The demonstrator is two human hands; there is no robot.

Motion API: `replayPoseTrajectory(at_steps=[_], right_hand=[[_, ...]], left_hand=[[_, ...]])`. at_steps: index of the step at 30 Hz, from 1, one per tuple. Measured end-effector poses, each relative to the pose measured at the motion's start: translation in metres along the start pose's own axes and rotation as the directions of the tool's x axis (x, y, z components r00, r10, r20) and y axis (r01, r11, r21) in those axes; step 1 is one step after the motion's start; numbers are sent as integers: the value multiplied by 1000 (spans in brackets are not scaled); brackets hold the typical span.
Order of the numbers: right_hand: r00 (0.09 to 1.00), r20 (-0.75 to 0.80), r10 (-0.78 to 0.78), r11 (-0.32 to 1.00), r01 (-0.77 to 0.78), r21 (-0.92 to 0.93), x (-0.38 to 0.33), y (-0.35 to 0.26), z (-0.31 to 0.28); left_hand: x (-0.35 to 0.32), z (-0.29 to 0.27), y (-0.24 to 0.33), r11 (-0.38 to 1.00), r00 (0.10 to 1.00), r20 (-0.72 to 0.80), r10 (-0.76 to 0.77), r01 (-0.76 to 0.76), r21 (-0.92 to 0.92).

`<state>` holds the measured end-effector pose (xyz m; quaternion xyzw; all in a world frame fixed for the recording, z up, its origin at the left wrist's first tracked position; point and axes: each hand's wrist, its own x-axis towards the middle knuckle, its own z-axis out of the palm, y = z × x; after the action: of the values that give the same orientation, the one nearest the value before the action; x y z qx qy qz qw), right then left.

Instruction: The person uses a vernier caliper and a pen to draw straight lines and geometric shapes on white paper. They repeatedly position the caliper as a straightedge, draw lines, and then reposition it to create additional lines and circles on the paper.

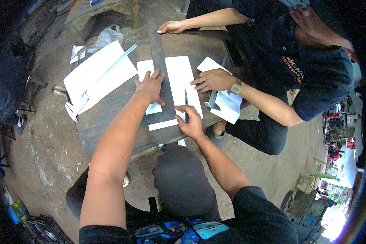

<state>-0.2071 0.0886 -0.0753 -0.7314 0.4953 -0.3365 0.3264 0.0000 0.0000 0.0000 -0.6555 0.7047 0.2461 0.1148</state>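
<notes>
- Dark shirt (pixel 256 215) of the wearer, with a colourful printed patch at the front, fills the lower edge; above it a dark-clad knee (pixel 185 179) comes up close to the table (pixel 105 129).
- At the far left, a person in dark clothes (pixel 6 77) sits on a stool above the bare floor (pixel 49 150).
- On the table's left side lies a large white sheet (pixel 85 73), and a long metal caliper (pixel 110 72) runs slantwise across it, its jaws toward the near left; a crumpled clear plastic bag (pixel 109 37) lies just beyond.
- Left hand (pixel 151 89), fingers spread wide, presses down on a smaller white sheet (pixel 183 77) and on the long dark flat bar (pixel 156 51) lying across that sheet, at the middle of the table.
- Right hand (pixel 190 122) grips a slim dark pen (pixel 186 99) over the same sheet, close to the bar's right edge; whether the pen touches the paper, I cannot tell.
- Farther off, a co-worker's one hand (pixel 171 27) meets the bar's right edge near its far end.
- To the right, the co-worker's other hand (pixel 215 80), a watch (pixel 236 87) at its wrist, rests over folded white paper (pixel 228 106).
- Beyond that paper lies a black phone (pixel 232 53).
</notes>
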Motion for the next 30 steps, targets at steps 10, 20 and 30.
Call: replayPoseTrajectory(at_steps=[10, 20, 30], right_hand=[[1000, -14, -14, 1000, 13, -20, 0, 0, 2], [999, -26, -21, 1000, 21, -2, -1, 3, 1], [999, -33, -36, 999, 35, -5, 0, 3, 2]], left_hand=[[4, 5, -1, 1000, 1000, -8, -2, 2, 20], [4, 7, -2, 999, 999, -37, 22, -21, 26], [-25, 41, -17, 999, 941, -337, 18, -30, -29]])
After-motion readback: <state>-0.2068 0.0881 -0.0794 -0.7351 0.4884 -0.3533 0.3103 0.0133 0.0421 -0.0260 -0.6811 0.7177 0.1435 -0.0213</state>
